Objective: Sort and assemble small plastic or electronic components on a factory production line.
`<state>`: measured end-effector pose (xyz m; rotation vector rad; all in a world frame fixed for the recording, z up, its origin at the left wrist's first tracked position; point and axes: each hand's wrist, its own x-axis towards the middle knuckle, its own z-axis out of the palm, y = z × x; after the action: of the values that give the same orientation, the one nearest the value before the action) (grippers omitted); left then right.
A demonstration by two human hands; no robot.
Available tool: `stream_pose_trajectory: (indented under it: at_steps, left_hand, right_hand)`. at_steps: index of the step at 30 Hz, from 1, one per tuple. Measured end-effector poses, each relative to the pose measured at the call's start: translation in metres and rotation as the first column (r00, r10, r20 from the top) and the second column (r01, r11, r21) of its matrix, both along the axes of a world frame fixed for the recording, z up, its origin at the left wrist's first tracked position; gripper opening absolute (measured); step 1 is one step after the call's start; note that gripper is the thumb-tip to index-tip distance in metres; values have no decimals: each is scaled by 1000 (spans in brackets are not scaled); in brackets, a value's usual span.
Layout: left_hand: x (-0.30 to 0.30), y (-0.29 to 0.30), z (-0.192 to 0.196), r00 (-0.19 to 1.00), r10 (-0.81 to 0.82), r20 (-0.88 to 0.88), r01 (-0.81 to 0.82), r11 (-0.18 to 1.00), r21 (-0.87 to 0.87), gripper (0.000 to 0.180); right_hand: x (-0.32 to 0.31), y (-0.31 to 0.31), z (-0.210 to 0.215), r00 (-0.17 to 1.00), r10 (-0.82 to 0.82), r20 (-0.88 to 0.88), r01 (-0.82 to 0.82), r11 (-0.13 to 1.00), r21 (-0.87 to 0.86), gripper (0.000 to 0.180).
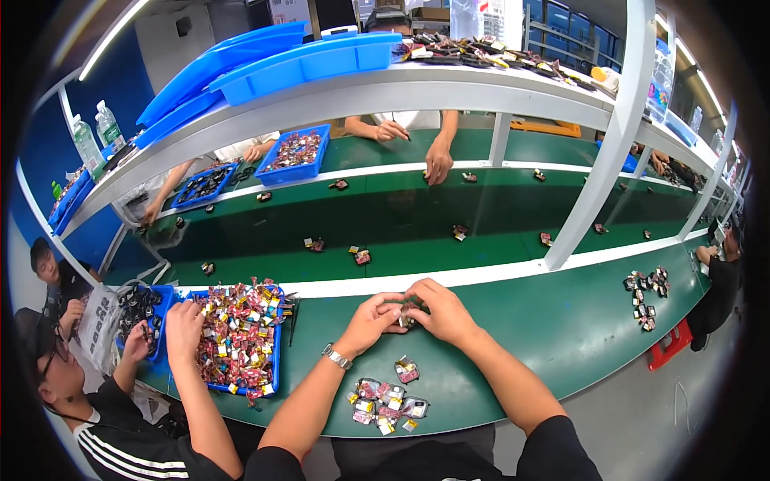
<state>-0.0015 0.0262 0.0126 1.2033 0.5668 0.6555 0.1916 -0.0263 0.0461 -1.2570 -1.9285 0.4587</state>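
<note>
Both my hands meet over the green table, fingers closed round one small electronic assembly (407, 317), partly hidden by the fingers. My left hand (370, 322), with a metal watch on its wrist, grips it from the left side. My right hand (443, 311) pinches it from the right, index finger arched over the top. Just below the hands lies a single assembly (407, 369) with a pinkish board in a dark case. Nearer to me is a loose cluster of similar pieces (385, 405), with white and yellow parts showing.
At my left stands a blue bin (277, 353) heaped with pink-and-yellow parts; a co-worker's hand (184, 325) reaches over it. Beyond a white rail (337, 286), a green conveyor belt (417, 240) carries spaced-out pieces. A white post (601, 152) rises ahead right. More assemblies (644, 298) lie far right.
</note>
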Motion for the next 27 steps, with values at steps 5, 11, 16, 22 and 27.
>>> stream_pose_trajectory:
  at_steps: [5, 11, 16, 22, 27]
  left_hand:
    - [0, 0, 3, 998, 58, 23, -57, 997, -48, 38]
    - [0, 1, 4, 997, 79, 9, -77, 991, -105, 35]
    - [1, -2, 2, 997, 66, 38, -62, 993, -102, 36]
    - [2, -2, 1, 997, 37, -63, -41, 997, -65, 39]
    - [-2, 0, 3, 999, -11, 42, 15, 995, -103, 39]
  right_hand:
    - [-10, 2, -6, 986, -134, -103, 145, 984, 108, 26]
    - [-5, 3, -12, 999, -3, -51, 9, 993, 116, 17]
    - [26, 19, -2, 932, 296, -211, -343, 908, -240, 12]
    - [19, 14, -5, 971, 235, -42, -238, 941, -240, 10]
    - [1, 6, -8, 997, 26, 69, -23, 998, -51, 11]
